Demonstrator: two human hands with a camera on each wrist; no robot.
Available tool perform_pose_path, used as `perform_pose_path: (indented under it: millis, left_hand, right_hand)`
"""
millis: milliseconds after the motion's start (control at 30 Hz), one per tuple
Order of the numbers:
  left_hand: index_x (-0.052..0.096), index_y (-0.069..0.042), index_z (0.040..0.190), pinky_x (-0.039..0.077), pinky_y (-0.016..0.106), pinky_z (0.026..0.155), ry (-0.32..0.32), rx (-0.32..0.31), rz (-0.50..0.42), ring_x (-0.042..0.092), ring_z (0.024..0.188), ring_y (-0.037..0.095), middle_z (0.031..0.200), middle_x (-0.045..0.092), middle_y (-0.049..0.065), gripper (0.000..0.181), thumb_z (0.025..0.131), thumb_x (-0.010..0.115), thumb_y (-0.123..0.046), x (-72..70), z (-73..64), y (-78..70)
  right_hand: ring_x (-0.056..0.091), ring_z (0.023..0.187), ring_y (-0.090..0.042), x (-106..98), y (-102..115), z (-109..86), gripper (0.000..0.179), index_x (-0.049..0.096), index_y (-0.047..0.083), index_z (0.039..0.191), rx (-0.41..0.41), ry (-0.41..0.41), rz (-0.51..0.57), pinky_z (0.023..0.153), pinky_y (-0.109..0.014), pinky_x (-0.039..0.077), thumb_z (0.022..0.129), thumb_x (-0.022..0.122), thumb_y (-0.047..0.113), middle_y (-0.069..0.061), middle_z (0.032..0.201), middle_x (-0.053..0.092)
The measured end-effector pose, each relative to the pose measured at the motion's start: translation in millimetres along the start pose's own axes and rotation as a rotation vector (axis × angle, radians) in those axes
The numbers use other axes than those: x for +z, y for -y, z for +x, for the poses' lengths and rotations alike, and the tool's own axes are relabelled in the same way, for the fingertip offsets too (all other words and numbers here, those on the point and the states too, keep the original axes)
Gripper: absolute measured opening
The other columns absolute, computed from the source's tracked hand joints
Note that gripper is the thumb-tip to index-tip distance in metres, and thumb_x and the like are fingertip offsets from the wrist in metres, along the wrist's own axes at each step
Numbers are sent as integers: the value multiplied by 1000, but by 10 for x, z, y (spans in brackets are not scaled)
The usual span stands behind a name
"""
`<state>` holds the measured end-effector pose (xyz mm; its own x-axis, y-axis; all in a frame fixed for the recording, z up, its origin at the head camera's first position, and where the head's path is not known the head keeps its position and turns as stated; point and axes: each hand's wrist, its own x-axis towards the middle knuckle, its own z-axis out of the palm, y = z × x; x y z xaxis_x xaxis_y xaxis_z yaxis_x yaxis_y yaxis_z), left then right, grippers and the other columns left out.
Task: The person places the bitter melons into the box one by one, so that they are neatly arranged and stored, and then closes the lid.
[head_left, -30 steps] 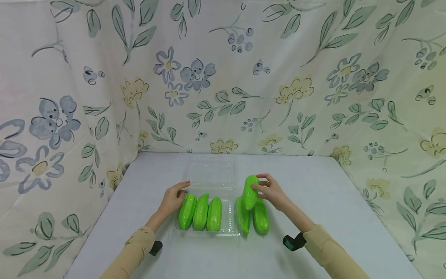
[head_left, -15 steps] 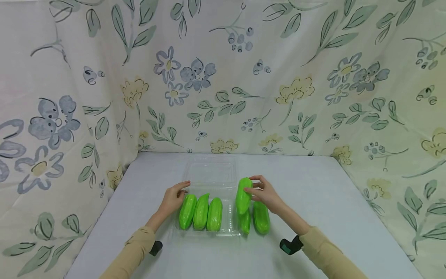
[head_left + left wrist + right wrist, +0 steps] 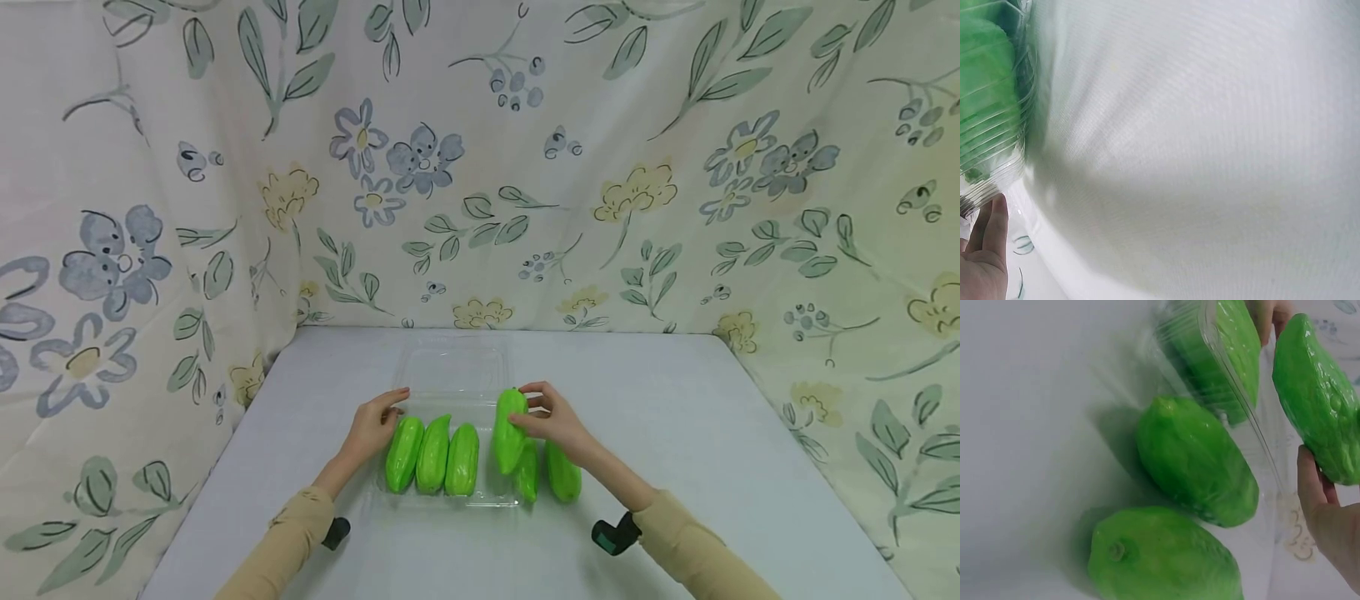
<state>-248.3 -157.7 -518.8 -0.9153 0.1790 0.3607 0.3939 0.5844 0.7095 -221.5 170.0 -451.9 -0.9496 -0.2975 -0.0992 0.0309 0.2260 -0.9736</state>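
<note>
My right hand [image 3: 555, 423] holds a bumpy, tapered green bitter melon [image 3: 510, 429] between thumb and fingers. It hangs nearly upright above the right part of a clear plastic box [image 3: 491, 502]. Inside the box, on the left, three similar green melons [image 3: 432, 457] lie side by side. My left hand [image 3: 372, 427] is at the box's back left corner, and in the left wrist view its extended fingertips [image 3: 999, 203] touch the ribbed wall. Two more melons, one nearer the box [image 3: 528, 475] and one farther right [image 3: 562, 472], lie on the table beside its right wall.
The box's clear lid [image 3: 453, 354] lies folded back behind it on the white table [image 3: 645, 375]. A floral curtain [image 3: 480, 167] hangs along the table's back and sides. Black devices sit on both wrists, the right one [image 3: 615, 535] low beside the sleeve.
My right hand has carried the bitter melon leftward and slightly down, from above the loose melons to over the box's right part. My left hand has stayed in place.
</note>
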Motion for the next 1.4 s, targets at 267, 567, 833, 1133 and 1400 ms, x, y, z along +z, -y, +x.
perform_pose_path:
  millis: [267, 567, 833, 1133, 1400]
  left_hand:
    - [61, 3, 123, 57, 26, 67, -12, 30, 5, 70, 92, 30, 128, 60, 19, 39, 87, 49, 13, 15, 0, 46]
    - [62, 3, 122, 58, 27, 67, -18, 33, 6, 70, 91, 31, 127, 61, 18, 39, 87, 49, 13, 15, 3, 48]
    - [61, 3, 123, 58, 32, 71, -9, 7, -3, 69, 94, 31, 128, 60, 17, 39, 87, 49, 13, 8, 2, 18]
    - [60, 3, 124, 58, 31, 71, 5, 5, 1, 69, 94, 31, 129, 59, 18, 40, 87, 49, 14, -1, 1, 21]
    - [60, 3, 124, 58, 31, 71, 7, 3, 0, 69, 95, 31, 129, 59, 19, 40, 87, 49, 14, -1, 3, 13]
  right_hand:
    - [62, 98, -19, 135, -34, -12, 52, 46, 9, 127, -8, 9, -19, 80, -31, 57, 83, 72, 21, -19, 122, 54]
    - [61, 97, -20, 227, -68, -16, 52, 45, 8, 127, -48, 18, -39, 78, -27, 55, 84, 71, 19, -20, 122, 53]
    - [59, 99, -25, 276, -18, -36, 51, 44, 6, 128, -59, 32, -51, 76, -28, 53, 85, 70, 14, -21, 122, 52]
    - [59, 101, -33, 356, 243, -195, 49, 46, 2, 124, -100, 15, -135, 75, -28, 54, 83, 71, 8, -24, 118, 53]
    - [59, 102, -34, 425, 275, -250, 49, 47, 1, 122, -162, -48, -208, 78, -33, 56, 81, 73, 8, -23, 122, 54]
